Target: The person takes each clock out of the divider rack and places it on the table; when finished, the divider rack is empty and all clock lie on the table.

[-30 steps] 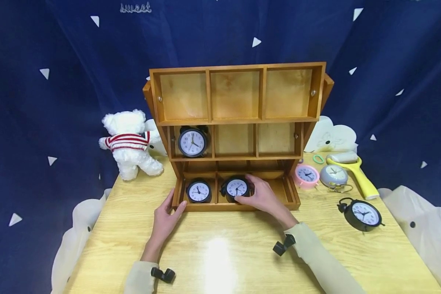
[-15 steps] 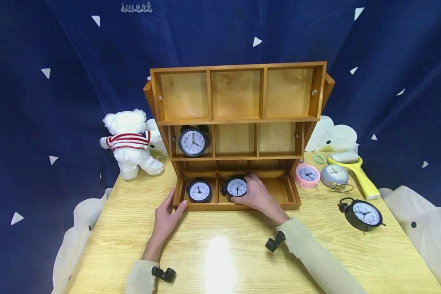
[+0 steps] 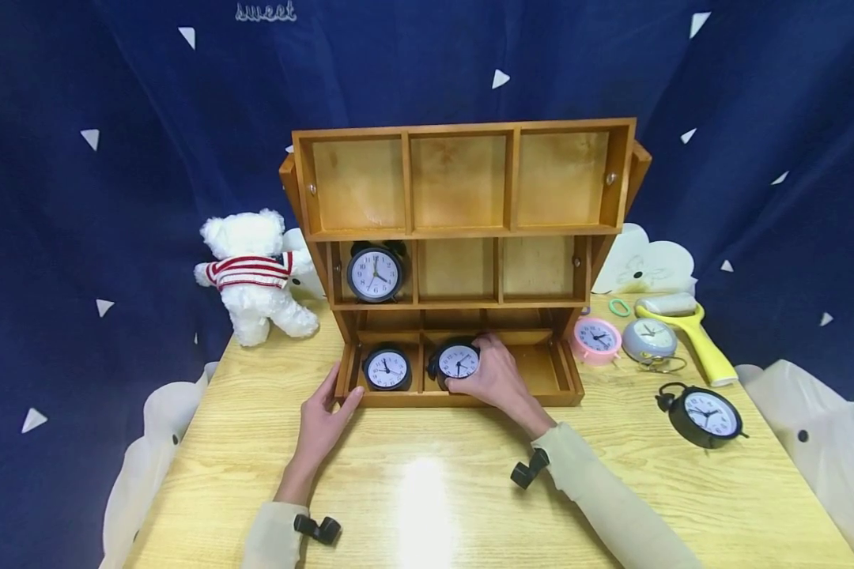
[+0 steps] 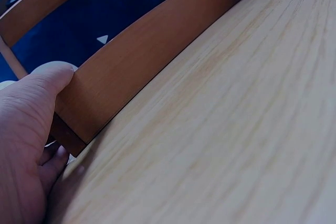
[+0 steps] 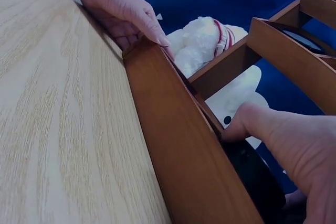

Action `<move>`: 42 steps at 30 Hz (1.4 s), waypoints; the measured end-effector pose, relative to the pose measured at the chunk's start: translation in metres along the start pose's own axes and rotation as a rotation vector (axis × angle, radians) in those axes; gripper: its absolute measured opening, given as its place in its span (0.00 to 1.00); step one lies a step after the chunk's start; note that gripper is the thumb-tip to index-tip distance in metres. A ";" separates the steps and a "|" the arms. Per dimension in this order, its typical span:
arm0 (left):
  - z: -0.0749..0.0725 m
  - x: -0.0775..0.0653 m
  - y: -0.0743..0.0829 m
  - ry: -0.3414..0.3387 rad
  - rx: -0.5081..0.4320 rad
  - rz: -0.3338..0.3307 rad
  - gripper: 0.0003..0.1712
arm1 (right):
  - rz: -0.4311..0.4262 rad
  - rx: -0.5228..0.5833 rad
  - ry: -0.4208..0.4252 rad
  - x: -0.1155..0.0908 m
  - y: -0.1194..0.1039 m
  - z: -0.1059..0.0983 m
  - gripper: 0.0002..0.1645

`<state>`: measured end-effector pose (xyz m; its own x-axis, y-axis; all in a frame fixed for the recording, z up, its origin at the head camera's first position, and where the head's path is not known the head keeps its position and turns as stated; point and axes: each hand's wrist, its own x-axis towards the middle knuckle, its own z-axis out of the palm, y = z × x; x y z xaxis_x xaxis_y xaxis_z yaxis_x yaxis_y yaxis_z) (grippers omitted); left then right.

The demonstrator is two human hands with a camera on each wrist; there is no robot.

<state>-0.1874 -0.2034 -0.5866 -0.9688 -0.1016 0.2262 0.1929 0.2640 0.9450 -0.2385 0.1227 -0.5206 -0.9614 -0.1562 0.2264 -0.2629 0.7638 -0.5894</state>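
A three-tier wooden shelf (image 3: 462, 229) stands on the table (image 3: 427, 482). In the bottom tier's middle compartment my right hand (image 3: 494, 375) grips a small black alarm clock (image 3: 458, 362), fingers curled round its right side. That right hand (image 5: 294, 145) shows with its thumb over the tray's front wall (image 5: 184, 150). My left hand (image 3: 325, 419) rests against the shelf's bottom-left corner, thumb on the front edge; the left hand (image 4: 26, 129) touches the wooden wall (image 4: 136, 72). A second black clock (image 3: 387, 369) sits in the bottom-left compartment, a third (image 3: 374, 273) in the middle tier's left one.
A white teddy bear (image 3: 251, 273) in a striped jumper stands left of the shelf. On the right lie a pink clock (image 3: 595, 338), a grey clock (image 3: 648, 339), a black clock (image 3: 704, 415), a yellow-handled roller (image 3: 686, 332) and a green ring (image 3: 617, 307).
My right hand has slid slightly left and deeper into the middle compartment with the clock. The left hand has stayed at the shelf's corner.
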 end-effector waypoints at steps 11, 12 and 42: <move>0.001 0.001 0.001 -0.003 -0.007 0.005 0.41 | 0.019 0.149 0.081 -0.008 0.000 -0.011 0.52; 0.001 0.001 0.002 -0.002 -0.008 0.003 0.42 | 0.017 0.157 0.088 -0.009 -0.001 -0.013 0.52; -0.004 -0.006 0.042 -0.027 0.019 0.004 0.40 | 0.107 0.151 0.291 -0.058 0.022 -0.074 0.50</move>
<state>-0.1730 -0.1959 -0.5476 -0.9720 -0.0746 0.2227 0.1935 0.2829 0.9394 -0.1820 0.1952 -0.4891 -0.9264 0.1218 0.3562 -0.1917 0.6617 -0.7248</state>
